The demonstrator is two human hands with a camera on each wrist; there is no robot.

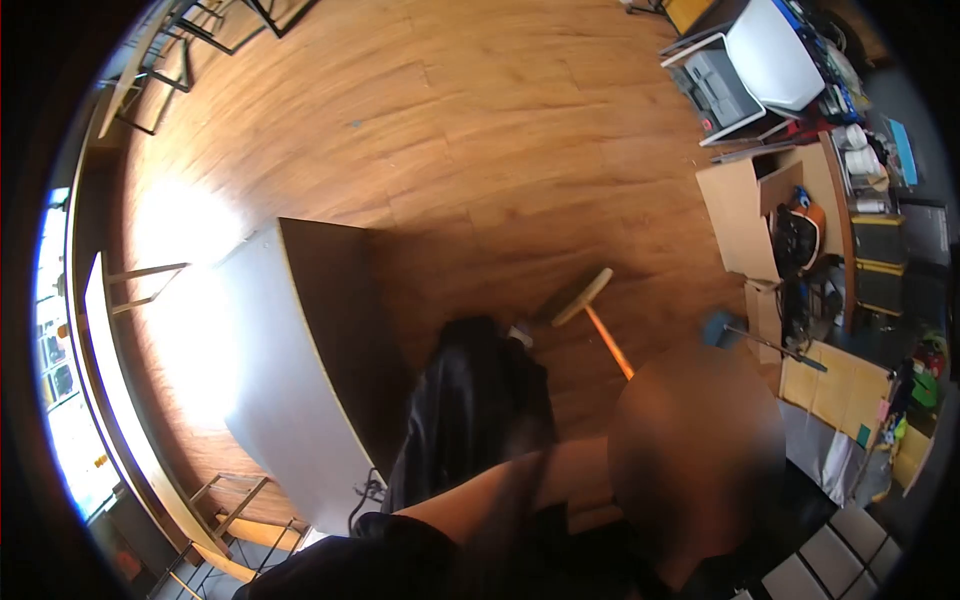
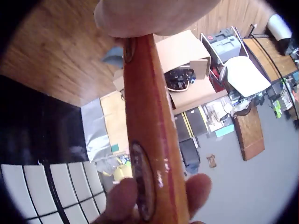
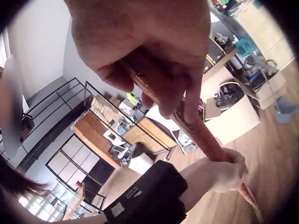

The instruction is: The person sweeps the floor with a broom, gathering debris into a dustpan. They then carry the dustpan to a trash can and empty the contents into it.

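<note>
A broom with an orange wooden handle (image 1: 610, 343) has its pale, wide head (image 1: 583, 297) low by the floor in the head view. My left hand (image 3: 226, 172), below a black wrist strap, grips the handle lower down. Higher up, my right hand (image 3: 145, 51) curls its fingers round the same handle. In the left wrist view the knotted wood of the handle (image 2: 152, 112) runs between the left hand (image 2: 154, 16) at the top and right-hand fingers (image 2: 121, 200) at the bottom. A blurred patch hides both hands in the head view.
A grey-topped table (image 1: 290, 370) stands left of my black-clad leg (image 1: 480, 400). On the right are an opened cardboard box (image 1: 740, 220), a blue long-handled dustpan (image 1: 718, 330) and a white chair (image 1: 775, 55). Wooden floor (image 1: 480, 120) stretches ahead.
</note>
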